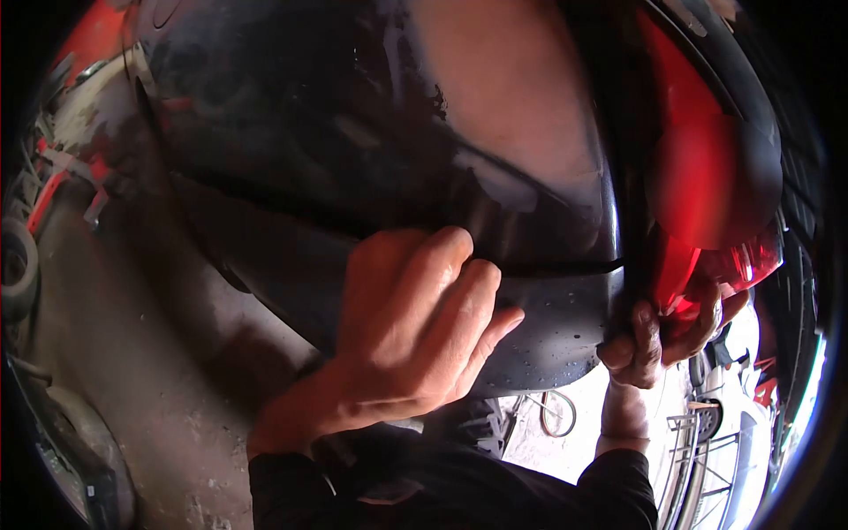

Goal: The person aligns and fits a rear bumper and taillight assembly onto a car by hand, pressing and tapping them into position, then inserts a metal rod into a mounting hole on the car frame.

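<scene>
A dark car body panel (291, 115) fills the upper middle, with a bare pinkish-tan patch and water drops on its lower part. My left hand (415, 318) lies against the panel at its horizontal seam, fingers curled and pressed together; what they hold, if anything, is hidden. At the right, my right hand (667, 340) is bent round the lower end of the red tail light (680, 177), beside the panel's edge. Its fingertips are partly hidden behind the light. A round blurred smudge covers part of the light.
Grey concrete floor (177, 380) lies at the left, with a tyre (18, 269) and a red and grey metal piece (55, 190) at the far left. A light-coloured vehicle (751, 442) and a metal frame stand at the lower right.
</scene>
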The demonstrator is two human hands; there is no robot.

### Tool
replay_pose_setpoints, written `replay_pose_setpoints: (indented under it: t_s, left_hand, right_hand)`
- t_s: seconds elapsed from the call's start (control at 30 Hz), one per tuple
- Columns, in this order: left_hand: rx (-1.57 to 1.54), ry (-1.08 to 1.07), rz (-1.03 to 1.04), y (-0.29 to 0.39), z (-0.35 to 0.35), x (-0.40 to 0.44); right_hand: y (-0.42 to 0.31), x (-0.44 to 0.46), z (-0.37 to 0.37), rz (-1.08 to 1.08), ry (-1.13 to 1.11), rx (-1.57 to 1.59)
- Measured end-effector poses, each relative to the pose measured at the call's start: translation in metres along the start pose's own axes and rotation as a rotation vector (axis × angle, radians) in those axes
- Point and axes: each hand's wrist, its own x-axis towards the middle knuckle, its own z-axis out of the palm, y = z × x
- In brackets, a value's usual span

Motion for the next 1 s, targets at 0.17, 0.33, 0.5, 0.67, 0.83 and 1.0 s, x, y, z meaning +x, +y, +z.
replay_pose_setpoints:
  t_s: [0.17,0.33,0.5,0.67,0.83,1.0]
  left_hand:
    - [0.044,-0.086,-0.066,0.007,-0.011,0.002]
    - [-0.004,-0.191,-0.063,0.005,-0.017,0.014]
    - [0.026,-0.203,-0.093,0.011,-0.017,0.014]
    - [0.028,-0.201,-0.107,0.015,-0.019,0.014]
    - [-0.081,-0.165,-0.078,0.003,-0.017,0.020]
    - [-0.115,-0.162,-0.067,0.000,-0.016,0.023]
  right_hand:
    - [0.002,0.004,0.006,-0.050,0.058,0.025]
    - [0.004,0.003,0.001,-0.069,0.028,-0.008]
    - [0.002,0.008,0.004,-0.087,0.069,0.010]
    - [0.004,0.008,0.006,-0.108,0.082,0.038]
    - [0.003,0.005,0.004,-0.090,0.046,0.002]
    - [-0.001,0.009,-0.014,-0.073,-0.086,-0.023]
